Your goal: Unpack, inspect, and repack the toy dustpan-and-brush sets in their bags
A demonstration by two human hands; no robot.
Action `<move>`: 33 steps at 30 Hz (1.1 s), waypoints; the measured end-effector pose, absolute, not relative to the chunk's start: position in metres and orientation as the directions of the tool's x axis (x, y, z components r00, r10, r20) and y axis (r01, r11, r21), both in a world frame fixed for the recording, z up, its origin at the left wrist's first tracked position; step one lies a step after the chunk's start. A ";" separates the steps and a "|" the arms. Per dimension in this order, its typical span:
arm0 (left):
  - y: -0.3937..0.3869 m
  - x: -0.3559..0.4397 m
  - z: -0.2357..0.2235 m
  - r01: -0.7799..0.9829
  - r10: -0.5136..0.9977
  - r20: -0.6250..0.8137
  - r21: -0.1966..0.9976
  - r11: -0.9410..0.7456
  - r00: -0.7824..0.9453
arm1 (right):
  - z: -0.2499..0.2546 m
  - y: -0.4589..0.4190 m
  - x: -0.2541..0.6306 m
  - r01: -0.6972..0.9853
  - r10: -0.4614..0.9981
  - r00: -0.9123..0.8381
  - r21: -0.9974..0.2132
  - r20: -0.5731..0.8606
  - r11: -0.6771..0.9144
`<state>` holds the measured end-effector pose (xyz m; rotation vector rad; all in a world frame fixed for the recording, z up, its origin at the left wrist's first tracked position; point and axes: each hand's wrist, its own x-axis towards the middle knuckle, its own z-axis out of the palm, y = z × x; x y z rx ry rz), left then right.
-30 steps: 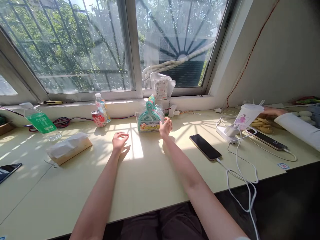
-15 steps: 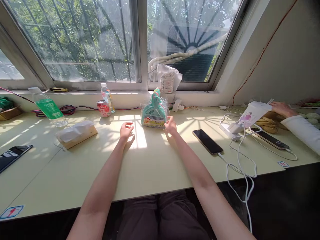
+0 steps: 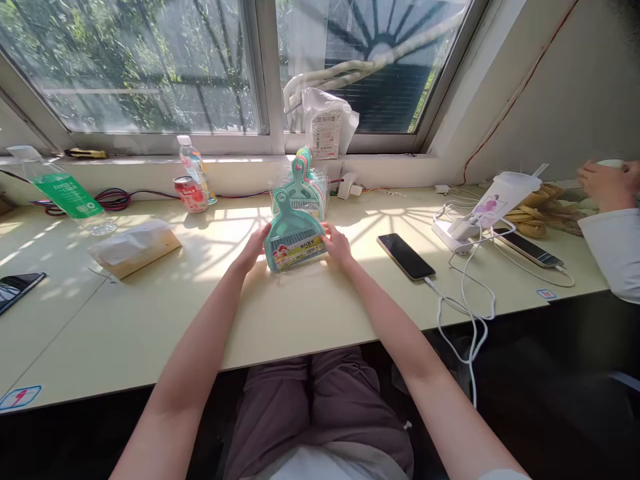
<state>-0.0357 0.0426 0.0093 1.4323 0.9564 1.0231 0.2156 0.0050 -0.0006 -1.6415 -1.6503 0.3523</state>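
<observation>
A teal mini dustpan-and-brush set [image 3: 294,233] in clear wrap stands tilted on the pale yellow desk [image 3: 210,313] in front of me. My left hand [image 3: 254,245] grips its left edge. My right hand [image 3: 336,241] grips its right edge. Just behind it stands a stack of more wrapped sets [image 3: 306,183] with coloured handles, near the window ledge.
A black phone [image 3: 405,256] on a white cable [image 3: 463,313] lies to the right. Further right are a cup on a stand [image 3: 495,200], a second phone [image 3: 529,248] and another person's hand [image 3: 603,185]. Left: a tissue box [image 3: 134,247], a red can [image 3: 187,193], bottles [image 3: 65,193], a phone [image 3: 17,288].
Both hands have closed on one teal set and pulled it toward me, away from the stack. The other person's hand has lifted off the desk at the right.
</observation>
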 end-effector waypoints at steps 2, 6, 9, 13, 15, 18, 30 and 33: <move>0.040 -0.038 0.009 0.030 0.914 0.018 0.999 -0.033 0.404 | 0.001 0.003 0.221 0.775 0.940 0.110 -0.620 0.323 0.122; 0.034 -0.039 0.010 0.020 0.877 -0.037 0.999 0.031 0.479 | 0.005 0.000 0.228 0.812 0.927 0.097 -0.568 0.362 0.137; 0.033 -0.039 0.011 -0.048 0.930 -0.060 0.995 0.082 0.362 | 0.007 -0.004 0.215 0.756 0.871 0.138 -0.618 0.471 0.214; 0.035 -0.042 0.016 -0.178 0.976 0.021 0.984 0.018 0.216 | 0.001 -0.009 0.179 0.469 0.936 0.156 -0.858 0.315 0.210; 0.036 -0.044 0.018 -0.217 0.977 0.058 0.976 -0.013 0.203 | -0.002 -0.011 0.166 0.271 0.984 0.141 -0.961 0.105 0.064; 0.033 -0.044 0.021 -0.257 0.963 0.093 0.966 -0.026 0.253 | -0.003 -0.011 0.162 -0.025 0.990 0.134 -0.999 -0.032 -0.029; 0.034 -0.049 0.012 -0.151 0.861 0.001 0.985 0.088 0.508 | 0.006 0.002 0.183 -0.375 0.969 0.198 -0.925 -0.145 -0.062; 0.039 -0.051 0.007 -0.114 0.908 -0.052 0.988 0.108 0.415 | 0.003 0.002 0.183 -0.372 0.990 0.121 -0.928 -0.067 -0.017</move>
